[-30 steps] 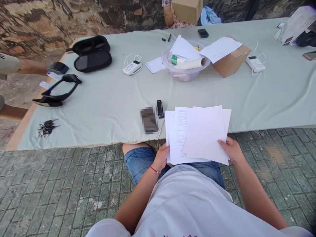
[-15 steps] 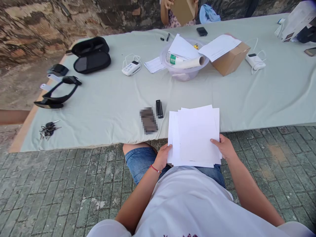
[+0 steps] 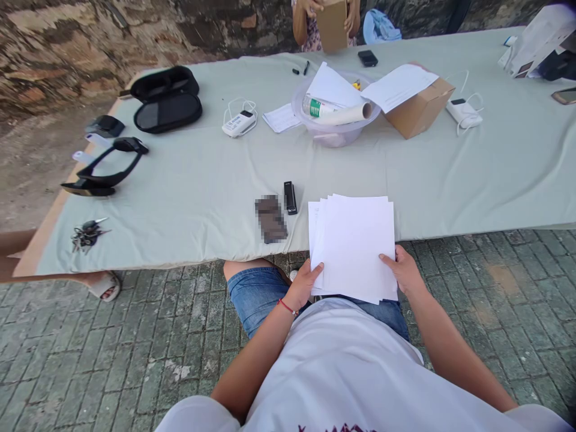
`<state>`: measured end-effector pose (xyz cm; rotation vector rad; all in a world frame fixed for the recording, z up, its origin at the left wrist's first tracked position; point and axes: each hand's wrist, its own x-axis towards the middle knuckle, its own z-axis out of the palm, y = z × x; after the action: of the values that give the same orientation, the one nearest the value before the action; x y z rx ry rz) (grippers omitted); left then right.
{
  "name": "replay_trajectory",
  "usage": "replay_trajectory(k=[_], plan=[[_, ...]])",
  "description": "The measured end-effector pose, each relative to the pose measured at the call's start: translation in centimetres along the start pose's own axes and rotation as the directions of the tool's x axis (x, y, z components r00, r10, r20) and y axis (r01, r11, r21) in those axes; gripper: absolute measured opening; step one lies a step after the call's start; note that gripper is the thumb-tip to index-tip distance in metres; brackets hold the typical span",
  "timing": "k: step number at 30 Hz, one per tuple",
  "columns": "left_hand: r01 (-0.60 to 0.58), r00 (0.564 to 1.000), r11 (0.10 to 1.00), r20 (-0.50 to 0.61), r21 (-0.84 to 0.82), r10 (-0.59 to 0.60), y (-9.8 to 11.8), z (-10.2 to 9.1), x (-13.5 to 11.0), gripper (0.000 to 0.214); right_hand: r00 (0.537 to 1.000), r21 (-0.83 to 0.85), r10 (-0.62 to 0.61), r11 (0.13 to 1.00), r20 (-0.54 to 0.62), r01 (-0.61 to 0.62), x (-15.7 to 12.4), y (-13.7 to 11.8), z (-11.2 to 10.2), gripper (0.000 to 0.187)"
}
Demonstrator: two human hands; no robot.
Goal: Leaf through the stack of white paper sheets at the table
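Head view: both hands on a stack of white paper sheets (image 3: 355,246), held over the lap at the near edge of the bench (image 3: 202,180). The top of the stack overlaps the bench edge.

Left hand (image 3: 306,282): grip closed on the stack's lower-left edge, thumb on top, fingers underneath.

Right hand (image 3: 402,271): grip closed on the lower-right edge, thumb on top. Sheets are slightly fanned on the left side and the top sheet is blank.

On the bench just left of the stack: a small black device (image 3: 290,197), then a blurred dark object (image 3: 270,218).

Far left: keys (image 3: 87,234), black glasses (image 3: 105,171), open black case (image 3: 166,99).

Mid bench: white power bank (image 3: 238,123), clear bowl (image 3: 335,137) holding a paper roll (image 3: 348,114) and a bottle (image 3: 317,108). Beside it is a cardboard box (image 3: 420,111) with a loose sheet (image 3: 398,87) on top.

Far side: another person's hands hold a brown box (image 3: 332,24).

Left edge: a sandalled foot (image 3: 105,287) on the paving.
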<state>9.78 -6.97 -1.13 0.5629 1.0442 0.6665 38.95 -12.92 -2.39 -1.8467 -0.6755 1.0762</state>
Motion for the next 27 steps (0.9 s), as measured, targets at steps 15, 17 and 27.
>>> replay_trajectory(k=[15,17,27], plan=[[-0.096,0.918,0.825,-0.270,0.557,0.289,2.3,-0.6,-0.4,0.047,0.997,0.278,0.071,0.958,-0.004,-0.067,-1.2,-1.1,3.3,0.062],[-0.117,0.728,0.526,-0.288,0.842,0.622,3.9,-1.6,0.2,0.055,0.997,0.258,0.077,0.963,0.005,-0.076,-1.3,-0.7,3.5,0.055],[0.352,0.554,0.095,-0.289,0.931,0.781,10.0,-3.5,6.1,0.098,0.997,0.142,0.067,0.988,-0.028,-0.062,-1.3,-0.3,2.3,0.047]])
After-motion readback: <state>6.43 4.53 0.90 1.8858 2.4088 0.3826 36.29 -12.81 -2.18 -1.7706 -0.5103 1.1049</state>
